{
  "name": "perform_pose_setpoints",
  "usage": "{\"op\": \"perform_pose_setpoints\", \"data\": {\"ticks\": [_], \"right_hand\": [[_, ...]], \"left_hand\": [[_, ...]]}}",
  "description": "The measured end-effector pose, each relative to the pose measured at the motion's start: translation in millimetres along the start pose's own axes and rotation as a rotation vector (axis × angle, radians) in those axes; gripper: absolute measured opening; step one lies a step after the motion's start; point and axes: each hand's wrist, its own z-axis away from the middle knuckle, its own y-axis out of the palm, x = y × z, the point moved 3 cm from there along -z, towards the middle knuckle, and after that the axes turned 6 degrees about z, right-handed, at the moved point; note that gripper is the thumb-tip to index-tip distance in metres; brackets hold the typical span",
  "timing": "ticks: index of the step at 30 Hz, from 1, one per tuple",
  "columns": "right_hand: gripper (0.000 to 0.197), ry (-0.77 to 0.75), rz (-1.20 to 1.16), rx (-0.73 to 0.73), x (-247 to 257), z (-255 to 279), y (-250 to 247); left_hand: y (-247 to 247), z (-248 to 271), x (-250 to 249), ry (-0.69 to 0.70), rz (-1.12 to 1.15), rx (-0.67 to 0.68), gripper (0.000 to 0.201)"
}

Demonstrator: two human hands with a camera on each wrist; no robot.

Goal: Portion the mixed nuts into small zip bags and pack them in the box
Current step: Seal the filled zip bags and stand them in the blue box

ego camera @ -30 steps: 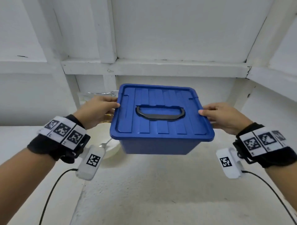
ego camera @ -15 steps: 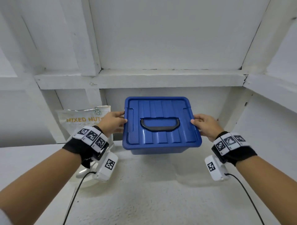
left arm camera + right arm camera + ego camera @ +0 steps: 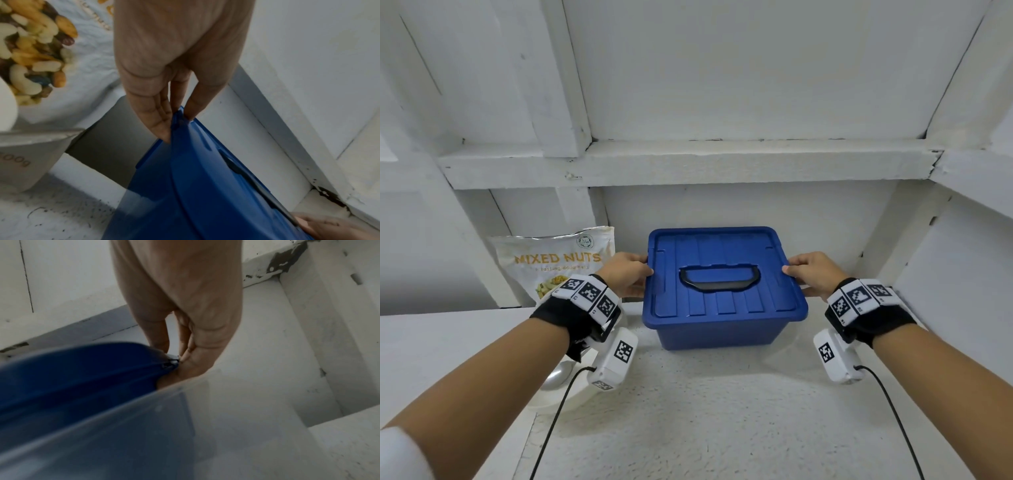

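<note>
A blue plastic box point(image 3: 722, 329) with its blue lid point(image 3: 722, 270) on and a black handle point(image 3: 719, 279) stands near the back of the white table. My left hand point(image 3: 625, 275) pinches the lid's left rim, thumb on top and fingers under the edge, as the left wrist view shows on the blue box point(image 3: 195, 186) under my left hand point(image 3: 174, 116). My right hand point(image 3: 813, 272) grips the right rim the same way; the right wrist view shows my right hand point(image 3: 176, 360) on the blue box point(image 3: 72, 386). No zip bags are in view.
A white pouch labelled MIXED NUTS point(image 3: 558, 263) leans against the back wall left of the box. A white bowl point(image 3: 561, 383) with a metal spoon sits under my left wrist. A white ledge point(image 3: 688, 161) runs along the wall, and a side wall rises at right.
The box has moved away from me and down, from being held in the air to the back of the table. Both hands stayed on its rim.
</note>
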Motion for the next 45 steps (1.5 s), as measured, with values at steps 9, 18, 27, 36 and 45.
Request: {"op": "perform_pose_setpoints", "data": {"ticks": [9, 18, 27, 36, 45], "right_hand": [[0.023, -0.018, 0.079, -0.046, -1, -14, 9], [0.038, -0.174, 0.655, -0.212, -18, -3, -15], [0.037, -0.011, 0.639, -0.001, -27, 16, -8], [0.056, 0.204, 0.318, 0.024, -57, 38, -40], [0.062, 0.245, -0.067, 0.134, -74, 115, -7]], "left_hand": [[5, -14, 9, -0.006, -0.051, -0.104, 0.029], [7, -15, 14, -0.033, -0.103, -0.123, 0.015], [6, -18, 28, -0.122, -0.101, -0.126, 0.037], [10, -16, 19, -0.150, -0.046, -0.156, 0.032], [6, -7, 32, -0.082, 0.078, -0.115, 0.033]]}}
